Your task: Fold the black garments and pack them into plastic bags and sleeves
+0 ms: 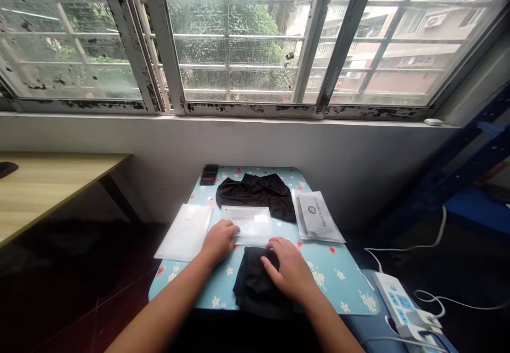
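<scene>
A clear frosted plastic bag (249, 219) with faint grey lettering lies in the middle of the small table. At its lower left edge, my left hand (220, 242) has its fingers closed on the plastic; the thumb is mostly hidden. A folded black garment (252, 284) rests at the near edge of the table. My right hand (291, 269) lies over its right side, thumb and fingers apart, with the fingertips near the bag's lower right corner. Behind the bag, another black garment (255, 191) is spread out loosely.
A white plastic bag (185, 232) lies on the left of the flowered table (340, 292). Printed packages (319, 215) are stacked at the right, and a small dark box (209, 174) sits at the back. A power strip (398, 297) with cables stands beside the table.
</scene>
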`<state>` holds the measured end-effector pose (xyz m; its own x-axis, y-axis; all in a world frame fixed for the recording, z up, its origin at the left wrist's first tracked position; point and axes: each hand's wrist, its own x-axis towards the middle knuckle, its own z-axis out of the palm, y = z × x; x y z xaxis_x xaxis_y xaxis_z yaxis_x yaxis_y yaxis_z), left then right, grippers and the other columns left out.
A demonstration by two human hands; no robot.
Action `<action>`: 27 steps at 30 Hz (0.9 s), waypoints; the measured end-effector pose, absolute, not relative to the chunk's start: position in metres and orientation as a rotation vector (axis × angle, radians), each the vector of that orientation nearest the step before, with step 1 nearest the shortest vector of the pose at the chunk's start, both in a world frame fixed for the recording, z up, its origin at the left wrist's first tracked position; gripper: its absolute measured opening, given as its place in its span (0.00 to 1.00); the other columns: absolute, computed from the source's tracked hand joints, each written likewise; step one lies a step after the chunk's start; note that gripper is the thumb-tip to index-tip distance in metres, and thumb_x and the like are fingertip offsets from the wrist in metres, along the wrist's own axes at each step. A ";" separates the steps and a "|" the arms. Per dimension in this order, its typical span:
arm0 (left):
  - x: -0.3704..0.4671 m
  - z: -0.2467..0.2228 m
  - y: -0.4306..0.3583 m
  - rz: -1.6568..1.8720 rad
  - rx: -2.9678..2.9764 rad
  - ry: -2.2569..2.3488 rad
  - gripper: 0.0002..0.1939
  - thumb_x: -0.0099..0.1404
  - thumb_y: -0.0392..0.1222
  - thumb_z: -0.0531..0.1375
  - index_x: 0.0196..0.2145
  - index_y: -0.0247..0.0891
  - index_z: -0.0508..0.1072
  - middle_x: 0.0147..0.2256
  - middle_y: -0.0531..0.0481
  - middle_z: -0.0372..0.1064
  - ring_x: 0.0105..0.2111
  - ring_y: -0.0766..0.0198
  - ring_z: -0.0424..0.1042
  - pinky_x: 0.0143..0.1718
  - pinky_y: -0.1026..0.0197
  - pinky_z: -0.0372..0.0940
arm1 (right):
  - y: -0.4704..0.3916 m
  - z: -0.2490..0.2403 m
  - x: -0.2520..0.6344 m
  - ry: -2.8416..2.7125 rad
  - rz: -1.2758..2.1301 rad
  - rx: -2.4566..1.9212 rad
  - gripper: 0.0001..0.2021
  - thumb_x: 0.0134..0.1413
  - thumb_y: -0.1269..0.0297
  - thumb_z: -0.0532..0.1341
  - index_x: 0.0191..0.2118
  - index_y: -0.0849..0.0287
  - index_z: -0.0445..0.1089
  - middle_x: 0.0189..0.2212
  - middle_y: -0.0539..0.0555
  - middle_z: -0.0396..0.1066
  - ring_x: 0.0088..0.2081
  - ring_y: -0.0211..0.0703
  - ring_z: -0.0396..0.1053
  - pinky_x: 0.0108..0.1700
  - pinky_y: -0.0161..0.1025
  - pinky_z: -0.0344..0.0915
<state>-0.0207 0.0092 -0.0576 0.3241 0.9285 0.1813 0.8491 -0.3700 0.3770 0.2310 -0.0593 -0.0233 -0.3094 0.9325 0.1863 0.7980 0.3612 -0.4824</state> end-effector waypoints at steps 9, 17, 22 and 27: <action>-0.025 -0.062 0.011 0.670 2.324 1.722 0.19 0.66 0.28 0.57 0.49 0.42 0.81 0.47 0.45 0.74 0.48 0.53 0.71 0.51 0.55 0.65 | -0.044 -0.021 0.214 -2.219 0.439 -1.512 0.12 0.59 0.57 0.63 0.46 0.56 0.69 0.47 0.57 0.71 0.47 0.52 0.69 0.51 0.47 0.63; -0.022 -0.064 0.011 0.652 2.324 1.698 0.21 0.66 0.28 0.56 0.53 0.41 0.79 0.46 0.45 0.79 0.48 0.51 0.71 0.50 0.53 0.67 | -0.041 -0.026 0.212 -2.262 0.622 -1.626 0.14 0.54 0.58 0.65 0.46 0.56 0.74 0.43 0.55 0.74 0.47 0.53 0.70 0.51 0.46 0.62; -0.014 -0.065 0.007 0.623 2.372 1.607 0.25 0.63 0.28 0.58 0.55 0.45 0.78 0.45 0.48 0.79 0.47 0.53 0.72 0.51 0.54 0.67 | -0.048 -0.015 0.205 -2.277 0.697 -1.612 0.10 0.61 0.56 0.59 0.35 0.56 0.72 0.38 0.54 0.74 0.41 0.48 0.70 0.42 0.40 0.61; -0.008 -0.063 0.003 0.603 2.412 1.543 0.18 0.63 0.35 0.62 0.51 0.43 0.79 0.43 0.46 0.80 0.45 0.51 0.73 0.49 0.53 0.68 | -0.066 -0.002 0.195 -2.342 0.656 -1.592 0.10 0.64 0.56 0.57 0.39 0.54 0.71 0.37 0.52 0.77 0.39 0.47 0.72 0.37 0.39 0.56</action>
